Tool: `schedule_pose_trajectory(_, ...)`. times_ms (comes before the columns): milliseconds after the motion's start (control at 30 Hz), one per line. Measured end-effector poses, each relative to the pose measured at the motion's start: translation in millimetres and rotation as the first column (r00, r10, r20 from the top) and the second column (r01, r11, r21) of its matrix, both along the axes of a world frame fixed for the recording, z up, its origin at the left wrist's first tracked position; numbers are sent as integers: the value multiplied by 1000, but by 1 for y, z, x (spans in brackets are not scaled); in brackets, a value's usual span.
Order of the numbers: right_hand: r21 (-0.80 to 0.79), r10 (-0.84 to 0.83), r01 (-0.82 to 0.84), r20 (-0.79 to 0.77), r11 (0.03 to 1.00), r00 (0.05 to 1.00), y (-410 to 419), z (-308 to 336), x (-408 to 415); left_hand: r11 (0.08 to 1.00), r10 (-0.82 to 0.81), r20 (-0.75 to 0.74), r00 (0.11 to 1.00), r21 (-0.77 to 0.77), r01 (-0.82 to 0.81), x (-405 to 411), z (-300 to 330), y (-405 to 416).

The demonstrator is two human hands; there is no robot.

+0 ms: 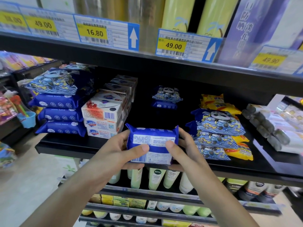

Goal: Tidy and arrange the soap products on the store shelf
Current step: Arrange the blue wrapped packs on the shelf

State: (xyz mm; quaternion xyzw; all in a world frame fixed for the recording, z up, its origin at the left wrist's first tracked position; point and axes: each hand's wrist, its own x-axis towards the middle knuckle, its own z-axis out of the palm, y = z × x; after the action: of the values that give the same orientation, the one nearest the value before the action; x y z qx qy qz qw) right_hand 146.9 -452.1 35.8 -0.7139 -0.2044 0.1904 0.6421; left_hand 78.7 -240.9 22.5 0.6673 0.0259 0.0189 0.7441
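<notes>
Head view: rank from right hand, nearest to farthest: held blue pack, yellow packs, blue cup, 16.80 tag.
1. Held blue pack: gripped by the right hand and the left hand.
2. Yellow packs: right of that hand, on the same shelf.
3. 16.80 tag and blue cup: both far off, tag up-left on the upper shelf edge, cup far left; too close to call.

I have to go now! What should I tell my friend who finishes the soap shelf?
Left hand and right hand both grip one blue soap pack, label side up, in front of the shelf.
Done: blue packs stacked at left beside the boxed soaps.
Left: place the held pack, perhaps in the middle gap; the blue and yellow packs at right lie jumbled.
</notes>
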Motion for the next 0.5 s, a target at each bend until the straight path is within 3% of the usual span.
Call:
schedule_pose_trajectory(167, -69, -10, -2, -168, 998, 986, 1, 7, 0, 998, 64, 58, 996, -11, -64, 0, -2, 2)
schedule_pose_trajectory(267, 24, 76, -73, -384, 997, 920, 1, 9, 4, 998, 66, 144, 987, 1, -67, 0, -2, 0)
schedule_pose_trajectory(500, 229, 269, -167, -544, 959, 795, 1, 16, 8, 995, 56, 269, 961, 66, -77, -3, -4, 1)
